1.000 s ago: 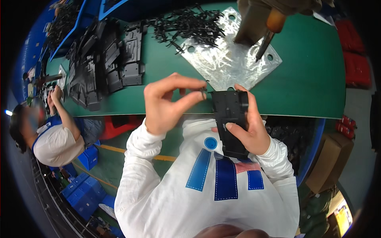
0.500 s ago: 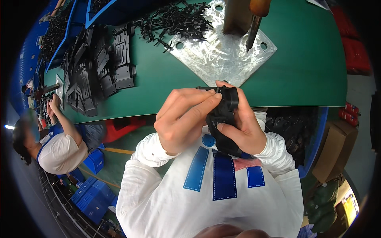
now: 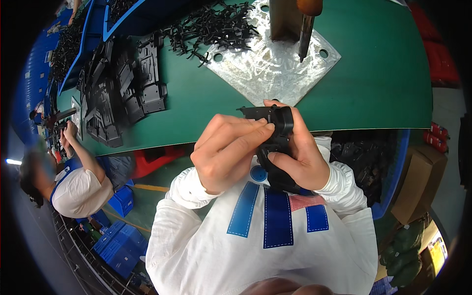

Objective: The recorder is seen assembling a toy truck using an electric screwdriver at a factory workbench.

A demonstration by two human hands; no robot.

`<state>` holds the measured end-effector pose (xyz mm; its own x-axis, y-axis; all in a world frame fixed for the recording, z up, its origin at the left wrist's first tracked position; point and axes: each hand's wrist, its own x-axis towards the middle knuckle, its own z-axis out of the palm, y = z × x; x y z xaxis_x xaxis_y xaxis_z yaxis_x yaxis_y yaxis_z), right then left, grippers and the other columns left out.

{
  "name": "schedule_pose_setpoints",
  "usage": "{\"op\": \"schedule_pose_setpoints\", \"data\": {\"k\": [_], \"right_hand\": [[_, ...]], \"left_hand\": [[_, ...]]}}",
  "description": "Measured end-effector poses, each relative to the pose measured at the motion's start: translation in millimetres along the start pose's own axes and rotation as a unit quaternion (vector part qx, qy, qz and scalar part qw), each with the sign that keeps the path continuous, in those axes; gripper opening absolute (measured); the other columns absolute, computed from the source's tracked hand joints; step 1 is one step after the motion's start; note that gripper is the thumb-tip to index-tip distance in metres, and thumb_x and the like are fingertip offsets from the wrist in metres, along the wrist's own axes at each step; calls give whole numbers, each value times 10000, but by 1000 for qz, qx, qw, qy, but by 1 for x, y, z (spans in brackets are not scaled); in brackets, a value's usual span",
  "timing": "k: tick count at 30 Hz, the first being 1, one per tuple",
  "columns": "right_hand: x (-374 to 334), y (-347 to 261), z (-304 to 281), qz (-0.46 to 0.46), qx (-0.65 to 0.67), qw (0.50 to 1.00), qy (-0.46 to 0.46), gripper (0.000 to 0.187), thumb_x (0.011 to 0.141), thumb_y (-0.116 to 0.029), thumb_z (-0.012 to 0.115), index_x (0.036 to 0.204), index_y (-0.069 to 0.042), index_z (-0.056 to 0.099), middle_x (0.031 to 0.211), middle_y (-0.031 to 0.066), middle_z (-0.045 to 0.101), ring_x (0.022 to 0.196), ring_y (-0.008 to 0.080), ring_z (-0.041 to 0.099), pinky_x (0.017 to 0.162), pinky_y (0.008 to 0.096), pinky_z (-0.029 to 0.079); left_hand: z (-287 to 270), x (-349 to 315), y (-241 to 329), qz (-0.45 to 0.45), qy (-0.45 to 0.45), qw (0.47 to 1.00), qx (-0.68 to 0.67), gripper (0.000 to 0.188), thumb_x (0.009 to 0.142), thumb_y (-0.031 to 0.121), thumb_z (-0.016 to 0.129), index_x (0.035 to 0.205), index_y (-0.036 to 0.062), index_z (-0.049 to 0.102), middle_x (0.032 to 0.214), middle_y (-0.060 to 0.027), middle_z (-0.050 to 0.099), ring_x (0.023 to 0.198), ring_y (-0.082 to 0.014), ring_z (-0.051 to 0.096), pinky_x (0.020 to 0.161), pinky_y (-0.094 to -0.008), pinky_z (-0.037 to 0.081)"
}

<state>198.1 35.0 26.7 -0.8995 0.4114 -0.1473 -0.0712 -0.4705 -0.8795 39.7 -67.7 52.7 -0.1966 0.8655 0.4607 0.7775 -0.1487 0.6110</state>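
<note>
A black moulded plastic part [image 3: 276,169] is held up between my hands, in front of my chest and close to the table's front edge. My right hand [image 3: 307,155] wraps round its right side, thumb across the face. The fingers of my left hand [image 3: 228,150] are pinched together against its upper left; whether a small piece sits under those fingertips is hidden. Just beyond lies a shiny metal plate [image 3: 275,73] with corner holes. A tool with a wooden handle [image 3: 309,6] and dark metal tip stands upright over the plate, beside a metal post [image 3: 283,22].
Small black clips [image 3: 216,29] lie heaped left of the plate. Larger black plastic panels [image 3: 123,83] are stacked farther left, near blue bins [image 3: 110,24]. A blue crate [image 3: 393,182] of black parts stands below the table edge at right. A co-worker [image 3: 81,189] works at far left.
The view has shifted slightly. My hands keep nearly the same hold on the black part, and my left fingers stay pressed to its top.
</note>
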Motion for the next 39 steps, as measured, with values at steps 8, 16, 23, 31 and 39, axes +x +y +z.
{"op": "schedule_pose_setpoints", "data": {"k": [8, 16, 23, 31, 39], "right_hand": [[-1, -3, 1, 5, -7, 1000, 4, 707, 836, 145, 471, 1491, 16, 236, 1377, 156, 453, 1177, 215, 575, 983, 351, 515], [-1, -3, 2, -12, -17, 1000, 12, 700, 826, 149, 472, 1478, 22, 250, 1367, 157, 460, 1178, 211, 574, 970, 344, 518], [-1, -5, 0, -25, -46, 999, 3, 692, 798, 141, 460, 1458, 30, 282, 1281, 161, 518, 1095, 196, 622, 924, 325, 526], [-3, -8, -3, -19, -72, 997, -1, 665, 824, 96, 505, 1452, 20, 299, 1240, 169, 571, 1069, 204, 644, 910, 328, 531], [-6, -10, -7, -52, -140, 989, 20, 582, 871, 2, 595, 1402, 12, 357, 1210, 183, 619, 1075, 240, 676, 915, 346, 532]], "left_hand": [[3, 1, 1, -18, 23, 1000, -5, 496, 500, -101, 735, 984, 4, 769, 926, -102, 729, 802, -246, 675, 700, -307, 563], [7, 2, 4, -25, 49, 998, -16, 475, 497, -116, 745, 956, 4, 775, 892, -99, 726, 766, -237, 674, 677, -300, 559], [4, 3, 6, -27, 43, 999, -11, 469, 505, -133, 739, 954, -2, 776, 899, -103, 731, 762, -240, 673, 675, -298, 560], [2, 4, 11, -9, 19, 1000, 11, 511, 508, -156, 733, 994, 1, 768, 956, -103, 730, 811, -243, 674, 754, -315, 595], [3, 2, 14, 3, -10, 1000, 20, 531, 497, -141, 722, 1005, 7, 770, 984, -102, 722, 860, -250, 674, 766, -315, 591]]}}
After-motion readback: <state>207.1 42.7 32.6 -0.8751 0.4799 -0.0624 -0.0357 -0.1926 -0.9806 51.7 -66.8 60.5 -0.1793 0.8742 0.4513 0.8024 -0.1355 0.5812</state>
